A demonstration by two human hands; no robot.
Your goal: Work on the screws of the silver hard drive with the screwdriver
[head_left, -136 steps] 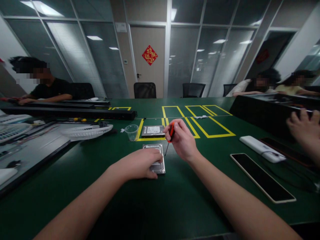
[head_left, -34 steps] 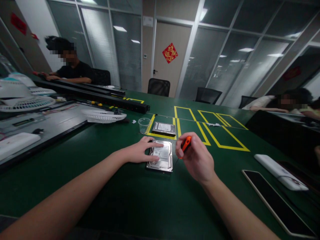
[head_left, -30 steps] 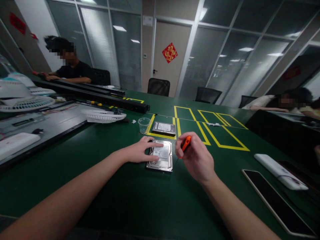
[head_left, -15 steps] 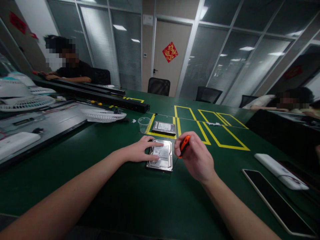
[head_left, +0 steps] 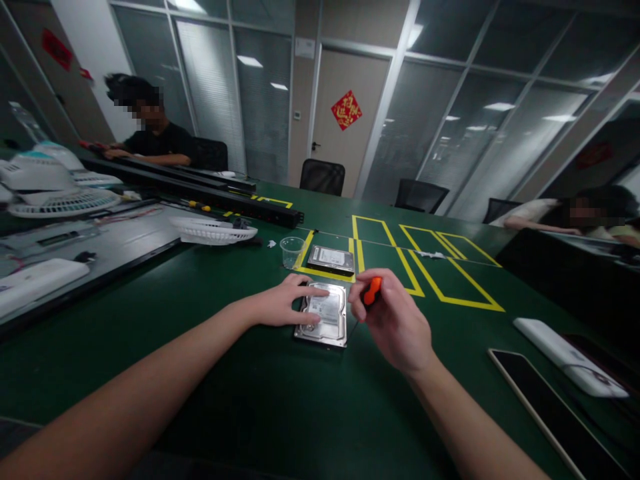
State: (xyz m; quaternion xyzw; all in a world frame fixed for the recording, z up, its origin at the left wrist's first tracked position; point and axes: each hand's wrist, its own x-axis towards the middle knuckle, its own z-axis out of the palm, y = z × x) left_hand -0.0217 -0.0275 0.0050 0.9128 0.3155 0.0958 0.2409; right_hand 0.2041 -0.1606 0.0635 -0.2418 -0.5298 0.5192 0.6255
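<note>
A silver hard drive [head_left: 330, 319] with a pale label lies flat on the green table. Across its left half rests my left hand [head_left: 280, 303], fingers and thumb spread on the top face, part of the label hidden beneath them. My right hand [head_left: 393, 320] is closed around a screwdriver [head_left: 373, 291] with an orange and black handle. The thin shaft slants down to the drive's right edge; its tip is too small to make out. Just behind lies a second hard drive [head_left: 330, 259] inside a yellow tape outline, beside a clear plastic cup [head_left: 293, 252].
White fan parts [head_left: 215, 231] and a large metal panel [head_left: 125, 250] take up the left. A phone [head_left: 550, 407] and a white power bank-like block [head_left: 567, 353] lie at right, near a black case [head_left: 560, 280]. Two people sit across the table, one at each side.
The view has shifted slightly, so the whole scene sits a little to the right and lower. Both hands keep nearly the same pose; the screwdriver handle has turned a little.
</note>
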